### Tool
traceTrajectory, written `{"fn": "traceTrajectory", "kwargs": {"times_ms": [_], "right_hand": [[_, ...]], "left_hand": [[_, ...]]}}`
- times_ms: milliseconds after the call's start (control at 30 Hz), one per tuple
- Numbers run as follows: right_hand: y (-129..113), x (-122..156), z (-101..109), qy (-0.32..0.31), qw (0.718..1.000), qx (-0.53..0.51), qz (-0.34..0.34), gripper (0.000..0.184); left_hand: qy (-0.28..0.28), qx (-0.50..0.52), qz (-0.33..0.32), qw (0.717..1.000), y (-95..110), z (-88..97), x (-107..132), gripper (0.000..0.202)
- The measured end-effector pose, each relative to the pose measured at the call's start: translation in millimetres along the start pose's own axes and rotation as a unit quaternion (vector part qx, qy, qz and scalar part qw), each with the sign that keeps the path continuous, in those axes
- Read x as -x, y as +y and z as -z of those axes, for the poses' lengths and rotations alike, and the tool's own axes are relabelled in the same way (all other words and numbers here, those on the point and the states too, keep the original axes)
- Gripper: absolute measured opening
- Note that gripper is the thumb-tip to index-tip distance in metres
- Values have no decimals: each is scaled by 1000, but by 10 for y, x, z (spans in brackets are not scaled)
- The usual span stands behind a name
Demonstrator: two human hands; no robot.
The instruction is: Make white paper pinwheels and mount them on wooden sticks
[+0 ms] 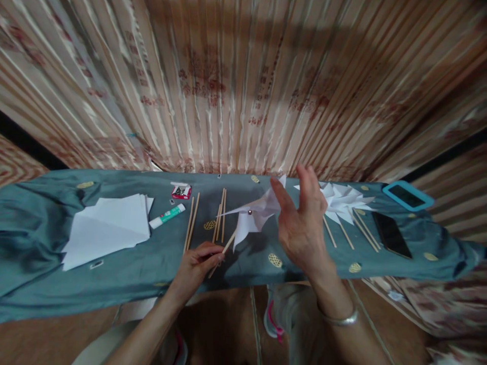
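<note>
— Nearest the camera, what has each hand got?

— The left hand (198,262), low and centre, has its grip pinched shut on a thin wooden stick (229,245). The right hand (302,225) is raised with its grip spread wide, holding nothing.

— And the stick's head?

— The stick's long axis slants up and right to a white folded-paper pinwheel (253,214) at the frame's centre, above the teal-cloth worktop (38,218). The pinwheel sits just left of the right hand's fingertips, which are the nearer to its blades. I cannot tell whether they touch.

— Further back?

— Loose wooden sticks (191,223) and a green-and-white glue stick (166,216) lie left of centre. More white paper pinwheels (344,200) and a black phone (391,234) lie at the right.
</note>
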State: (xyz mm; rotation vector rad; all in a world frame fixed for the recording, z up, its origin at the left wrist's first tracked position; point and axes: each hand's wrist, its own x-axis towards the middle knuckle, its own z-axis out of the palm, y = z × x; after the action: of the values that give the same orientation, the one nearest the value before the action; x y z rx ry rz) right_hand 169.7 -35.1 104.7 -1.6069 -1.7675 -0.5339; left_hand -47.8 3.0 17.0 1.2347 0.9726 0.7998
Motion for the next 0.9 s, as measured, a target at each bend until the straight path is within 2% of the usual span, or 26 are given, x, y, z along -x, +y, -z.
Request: {"fn": "traceTrajectory", "kwargs": {"times_ms": [200,367,500,633,767,900], "right_hand": [[243,96,-163,-57,998,-12,-7,64],[321,214,-322,-106,991,-75,-19,50],[219,249,-348,-155,980,-122,-21,43],[48,248,-330,-213,963,-163,15,43],[-132,289,-342,-229,951,-198,66,47],[-334,372,-249,-251,946,-185,90,40]], "left_hand": [[-27,-3,5,1000,52,-31,28,16],[-26,5,4,1000,72,-53,20,17],[-7,20,7,1000,50,-45,5,21],[17,27,20,999,29,-40,6,22],[12,25,13,1000,51,-36,12,22],[23,27,12,999,58,-12,1,21]]}}
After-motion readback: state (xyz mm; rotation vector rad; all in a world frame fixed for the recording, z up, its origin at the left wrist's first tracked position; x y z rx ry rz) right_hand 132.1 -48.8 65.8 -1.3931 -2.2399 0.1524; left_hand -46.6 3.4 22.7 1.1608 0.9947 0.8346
